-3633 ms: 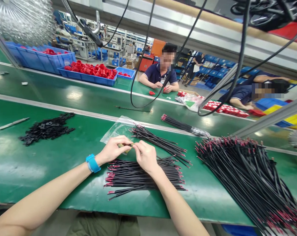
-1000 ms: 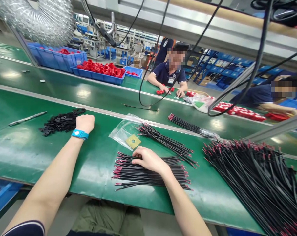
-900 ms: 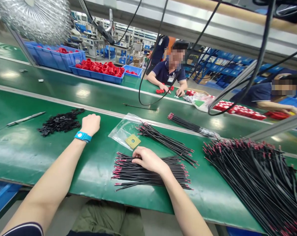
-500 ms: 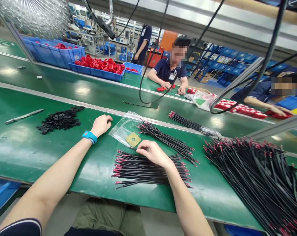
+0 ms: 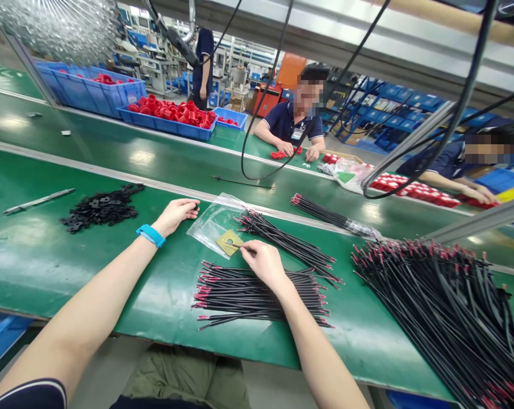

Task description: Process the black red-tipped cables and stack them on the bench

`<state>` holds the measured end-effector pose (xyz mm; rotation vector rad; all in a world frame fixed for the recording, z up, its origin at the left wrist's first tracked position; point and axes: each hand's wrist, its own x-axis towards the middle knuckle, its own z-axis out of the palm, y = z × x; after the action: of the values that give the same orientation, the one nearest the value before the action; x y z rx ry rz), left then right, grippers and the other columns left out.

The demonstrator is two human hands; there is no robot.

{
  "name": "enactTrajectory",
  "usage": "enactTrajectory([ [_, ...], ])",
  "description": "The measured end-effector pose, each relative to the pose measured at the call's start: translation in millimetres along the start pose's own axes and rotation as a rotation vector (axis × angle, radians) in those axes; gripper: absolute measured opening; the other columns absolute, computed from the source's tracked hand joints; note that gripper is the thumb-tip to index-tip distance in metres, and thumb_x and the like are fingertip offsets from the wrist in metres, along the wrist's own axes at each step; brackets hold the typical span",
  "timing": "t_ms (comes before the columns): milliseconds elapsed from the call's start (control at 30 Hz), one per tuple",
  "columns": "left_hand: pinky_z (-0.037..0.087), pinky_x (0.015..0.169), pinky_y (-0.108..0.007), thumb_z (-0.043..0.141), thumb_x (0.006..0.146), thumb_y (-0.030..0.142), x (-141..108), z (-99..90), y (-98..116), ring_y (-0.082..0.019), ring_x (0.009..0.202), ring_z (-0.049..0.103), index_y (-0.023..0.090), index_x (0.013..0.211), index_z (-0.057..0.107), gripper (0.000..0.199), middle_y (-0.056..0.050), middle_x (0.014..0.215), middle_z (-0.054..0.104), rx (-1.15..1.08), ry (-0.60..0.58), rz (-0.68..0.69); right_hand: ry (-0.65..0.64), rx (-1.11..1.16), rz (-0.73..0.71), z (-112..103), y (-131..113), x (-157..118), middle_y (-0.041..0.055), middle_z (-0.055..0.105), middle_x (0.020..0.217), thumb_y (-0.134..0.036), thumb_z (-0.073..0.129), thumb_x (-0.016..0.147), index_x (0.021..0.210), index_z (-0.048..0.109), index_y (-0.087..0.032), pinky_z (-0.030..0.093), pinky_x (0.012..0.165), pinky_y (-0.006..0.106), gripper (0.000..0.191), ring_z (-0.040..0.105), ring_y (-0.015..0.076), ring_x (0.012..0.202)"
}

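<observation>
My left hand (image 5: 176, 216) is closed in a pinch at the left of the clear plastic bag (image 5: 201, 224), with a small dark bit showing at its fingertips. Thumb and fingers of my right hand (image 5: 265, 262) pinch a thin dark tool, its tip over the yellow square plate (image 5: 229, 243), which has a hole and lies on the bag. Below my right hand lies a row of black cables (image 5: 239, 295) with red ends. Another cable bundle (image 5: 288, 241) is just behind it. A pile of small black parts (image 5: 101, 209) sits to the left.
A silver pen (image 5: 39, 201) lies far left. A large cable heap (image 5: 435, 301) covers the right side. Behind are a thin bundle (image 5: 325, 215), blue bins of red parts (image 5: 167, 126) and rows of red-and-white parts (image 5: 414, 190). Two people sit opposite; another stands behind. Black cords hang overhead.
My left hand has shifted slightly right and its fingers have closed. My right hand has turned, and the thin dark tool now shows in its fingers. The standing person has moved left.
</observation>
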<state>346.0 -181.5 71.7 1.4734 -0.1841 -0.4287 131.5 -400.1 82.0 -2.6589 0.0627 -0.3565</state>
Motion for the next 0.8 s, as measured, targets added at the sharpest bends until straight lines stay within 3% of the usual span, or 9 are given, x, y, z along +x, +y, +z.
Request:
enactTrajectory([
  [200, 0.052, 0.067, -0.024, 0.082, 0.065, 0.028, -6.2, 7.6, 1.2, -0.011, 0.070, 0.061, 0.008, 0.104, 0.069, 0.046, -0.008, 0.086, 0.066, -0.088, -0.061, -0.008, -0.086, -0.198, -0.111, 10.4, -3.1, -1.8, 0.0045, 0.067, 0.084, -0.019, 0.056, 0.091, 0.083, 0.072, -0.020, 0.041, 0.063, 0.024, 0.018, 0.063, 0.0143, 0.071],
  [367, 0.051, 0.064, -0.020, 0.081, 0.067, 0.023, -22.9, 28.0, 6.4, -0.008, 0.066, 0.059, 0.009, 0.106, 0.070, 0.042, -0.007, 0.085, 0.066, -0.177, -0.190, -0.079, -0.113, -0.232, -0.132, 6.1, -1.2, -1.6, 0.0053, 0.066, 0.084, -0.021, 0.054, 0.092, 0.084, 0.071, -0.019, 0.041, 0.062, 0.024, 0.019, 0.062, 0.0149, 0.068],
  [600, 0.051, 0.066, -0.018, 0.080, 0.070, 0.021, -50.8, 57.6, 7.5, -0.007, 0.066, 0.060, 0.011, 0.107, 0.070, 0.039, -0.008, 0.089, 0.067, -0.234, -0.349, -0.158, 0.166, 0.192, -0.059, -1.3, 1.7, -0.6, 0.0028, 0.068, 0.093, -0.026, 0.047, 0.098, 0.096, 0.068, -0.021, 0.046, 0.077, 0.023, 0.022, 0.063, 0.0139, 0.084],
  [800, 0.049, 0.067, -0.019, 0.080, 0.071, 0.027, -58.9, 67.3, 2.6, -0.008, 0.066, 0.059, 0.011, 0.112, 0.068, 0.045, -0.005, 0.080, 0.065, -0.224, -0.445, -0.160, 0.218, 0.243, -0.060, 3.2, -3.9, -1.4, 0.0046, 0.066, 0.087, -0.029, 0.047, 0.097, 0.096, 0.069, -0.020, 0.045, 0.072, 0.024, 0.023, 0.061, 0.0147, 0.077],
])
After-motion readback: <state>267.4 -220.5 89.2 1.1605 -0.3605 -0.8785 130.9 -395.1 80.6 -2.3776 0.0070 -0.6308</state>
